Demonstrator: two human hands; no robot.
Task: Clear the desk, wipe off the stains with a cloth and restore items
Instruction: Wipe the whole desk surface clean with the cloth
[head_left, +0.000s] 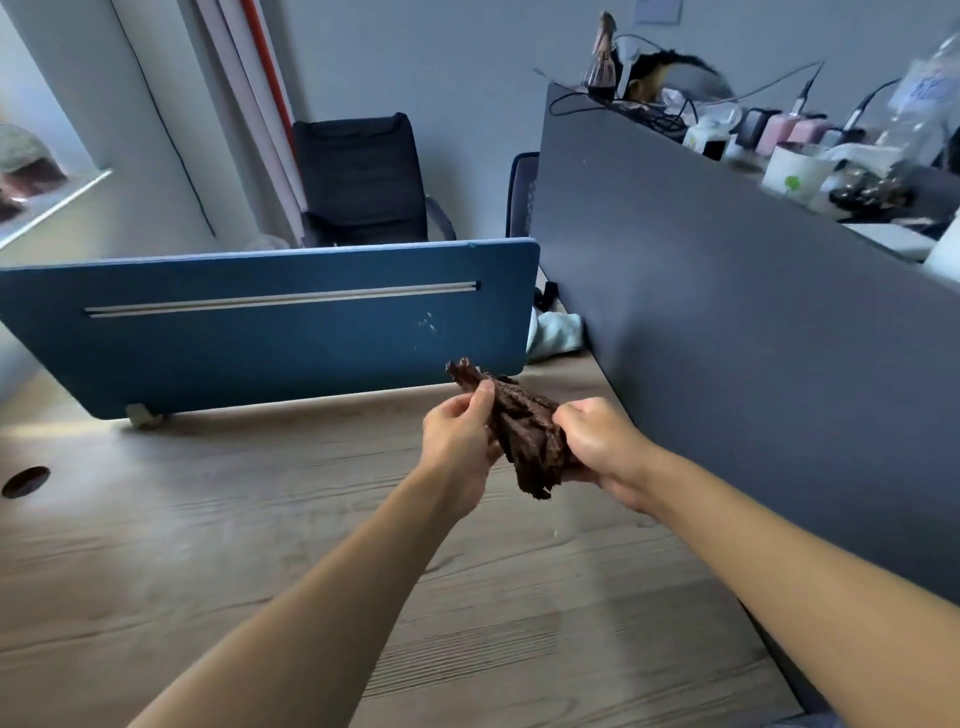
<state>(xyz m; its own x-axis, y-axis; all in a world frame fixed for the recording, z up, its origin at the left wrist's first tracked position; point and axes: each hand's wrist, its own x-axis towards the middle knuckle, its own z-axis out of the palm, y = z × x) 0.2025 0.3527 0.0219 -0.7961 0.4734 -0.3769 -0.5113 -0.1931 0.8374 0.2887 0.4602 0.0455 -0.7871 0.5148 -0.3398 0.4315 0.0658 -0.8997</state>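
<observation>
Brown cloth (524, 436) is held in the air over the desk (208, 545), bunched into a crumpled rope; contact with the wood is not seen. Left hand (457, 441) is clenched on the upper part, thumb laid across the top, fingers wrapped underneath; right hand (602, 452) is clamped on the lower part, knuckles turned up. Both hands are set close together with the cloth stretched between them; one frayed end is poked out past the left thumb toward the blue divider (260, 322); the other end is left hanging below the right palm.

Desk top is finished in grey-brown wood grain; a round cable hole (25, 480) is cut near its left edge. Blue divider is stood along the far side of the desk on a small clamp foot (144, 415), with a metal rail (280, 299) set across its face; a few pale specks are seen on its right part. Dark grey partition (727, 322) is run along the right side; pale green fabric (556, 335) is wedged in the gap between divider and partition. Black office chair (363, 182) is parked behind the divider, near the wall. Beyond the partition, a white cup (792, 174) with a green mark, cables and blurred clutter are made out; details cannot be told.
</observation>
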